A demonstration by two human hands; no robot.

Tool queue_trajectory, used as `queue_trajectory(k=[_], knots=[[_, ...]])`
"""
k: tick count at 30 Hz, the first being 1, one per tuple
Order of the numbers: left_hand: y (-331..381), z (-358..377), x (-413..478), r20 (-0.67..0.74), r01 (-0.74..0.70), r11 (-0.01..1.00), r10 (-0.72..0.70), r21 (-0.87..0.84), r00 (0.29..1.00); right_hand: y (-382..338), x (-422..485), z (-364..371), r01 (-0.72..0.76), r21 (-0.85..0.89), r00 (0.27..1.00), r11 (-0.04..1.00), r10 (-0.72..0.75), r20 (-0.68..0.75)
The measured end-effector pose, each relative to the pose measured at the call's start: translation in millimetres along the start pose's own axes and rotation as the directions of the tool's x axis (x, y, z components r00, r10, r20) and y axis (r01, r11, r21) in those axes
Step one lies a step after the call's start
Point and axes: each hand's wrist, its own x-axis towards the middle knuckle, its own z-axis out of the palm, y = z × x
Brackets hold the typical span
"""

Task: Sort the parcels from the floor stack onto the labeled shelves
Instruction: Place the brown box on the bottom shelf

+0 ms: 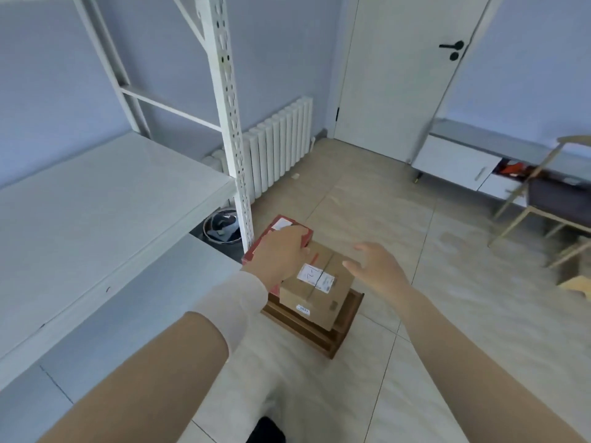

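Starting a pick — clasping red parcel (275,226) with left hand (281,254), right hand (375,268) splayed, empty, alongside — next, likely lifting it shelfward.

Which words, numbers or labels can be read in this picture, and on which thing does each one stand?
"2-1" (written by hand, seen sideways, my best reading): handwritten label on top of the brown box.
Printed label beside it: too small to read.
Small sticker on the brown box's side: blurred.
White label on the red box: blurred.
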Motion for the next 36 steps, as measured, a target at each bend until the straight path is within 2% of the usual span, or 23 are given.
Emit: queue_trajectory(k=[5, 11, 17, 26, 30, 33, 36], knots=[[-20.3, 32.1, 47.4, 0.105, 0.014, 0.999, -0.011, -0.031, 0.994, 24.4, 41.6, 28.7, -0.131, 0.111, 0.991, 0.985, 0.126, 0.05], [-49.7, 78.1, 106.7, 0.295, 0.076, 0.995, -0.055, -0.06, 0.954, 58.7, 68.4, 72.9, -0.379, 0.295, 0.925, 0.877, 0.358, 0.127], [-52.6, 112.6, 154.0, 0.45, 0.16, 0.984, -0.11, -0.073, 0.886, 95.4, 78.9, 104.6, -0.61, 0.536, 0.778, 0.584, 0.57, 0.264], [-56.8, 146.8, 221.6, 0.559, 0.157, 0.987, -0.117, -0.024, 0.821, 115.4, 127.7, 131.9, -0.684, 0.677, 0.647, 0.271, 0.654, 0.392], [-68.7, 158.5, 262.7, 0.61, 0.09, 0.996, -0.076, 0.008, 0.789, 103.5, 142.4, 152.3, -0.703, 0.703, 0.576, 0.11, 0.668, 0.471], [-81.3, 175.1, 297.2, 0.666, 0.003, 1.0, -0.013, 0.016, 0.746, 97.2, 150.1, 178.6, -0.709, 0.703, 0.471, -0.053, 0.707, 0.528], [-90.0, 193.8, 328.9, 0.746, -0.075, 0.997, 0.034, 0.021, 0.665, 84.0, 157.6, 213.3, -0.664, 0.714, 0.355, -0.223, 0.746, 0.564]])
